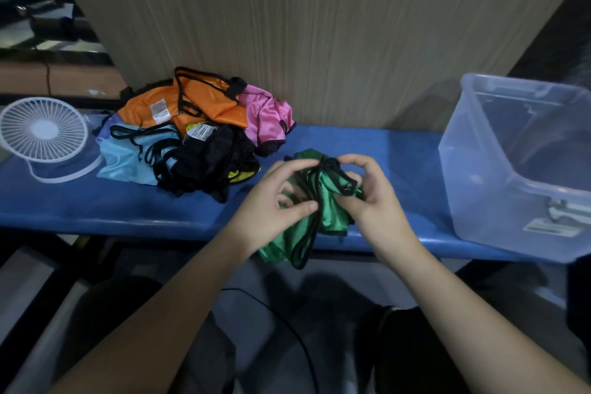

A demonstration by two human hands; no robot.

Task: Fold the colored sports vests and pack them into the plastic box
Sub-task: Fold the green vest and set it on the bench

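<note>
Both our left hand (pixel 275 198) and right hand (pixel 367 198) pinch the green vest (pixel 329 205); plastic box (pixel 479 169) on our right holds no vests.

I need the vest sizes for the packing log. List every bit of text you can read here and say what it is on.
No text here can be read.
White care label on the orange vest: printed, too blurred to read.
White and yellow label on the black vest: printed, too blurred.
Green vest, plastic box, white fan: no text visible.
</note>
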